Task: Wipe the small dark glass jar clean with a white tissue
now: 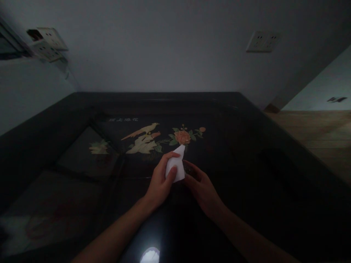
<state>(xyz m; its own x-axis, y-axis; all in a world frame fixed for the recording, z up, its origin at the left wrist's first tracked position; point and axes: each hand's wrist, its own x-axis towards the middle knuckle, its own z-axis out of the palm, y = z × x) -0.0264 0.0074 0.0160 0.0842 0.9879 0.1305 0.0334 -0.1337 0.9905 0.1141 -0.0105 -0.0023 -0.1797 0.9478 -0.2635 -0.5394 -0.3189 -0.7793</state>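
Observation:
My left hand (160,180) is closed around a small folded white paper (177,165), thumb and forefinger pinching it so its pointed tip sticks up. My right hand (199,184) is beside it, fingers curled against the paper's lower right edge. Both hands hover just above a glossy black table (246,153). The table's top bears an inlaid picture of a bird (142,133) and an orange flower (182,137), right behind the paper.
The table stands in a corner between two pale walls. Wall sockets (262,41) sit at the upper right and more sockets (46,44) at the upper left. Wooden floor (320,131) shows on the right. A lamp's reflection (150,255) glints near the front edge.

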